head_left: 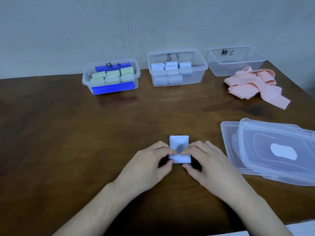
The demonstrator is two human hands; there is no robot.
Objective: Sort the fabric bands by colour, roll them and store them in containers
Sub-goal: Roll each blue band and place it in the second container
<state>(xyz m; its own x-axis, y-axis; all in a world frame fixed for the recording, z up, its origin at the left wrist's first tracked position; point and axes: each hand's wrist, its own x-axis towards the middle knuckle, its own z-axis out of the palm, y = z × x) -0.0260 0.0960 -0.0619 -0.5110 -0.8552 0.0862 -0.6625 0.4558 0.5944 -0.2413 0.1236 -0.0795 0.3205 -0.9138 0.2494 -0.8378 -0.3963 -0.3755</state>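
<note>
A pale blue fabric band [179,142] lies on the brown table [68,133] in front of me, partly rolled at its near end. My left hand [150,166] and my right hand [204,164] pinch the roll from either side, thumbs under it and fingertips on top. At the back stand three clear containers: container A [85,79] with blue clips holds several green rolls, container B [201,68] holds several pale blue rolls, and container C [214,65] holds no rolls. A heap of loose pink bands [252,84] lies in front of container C.
Stacked clear lids [272,150] lie to the right of my hands, close to the table's right edge. A small dark object [258,111] lies between the pink bands and the lids. A pale wall [153,23] runs behind the containers.
</note>
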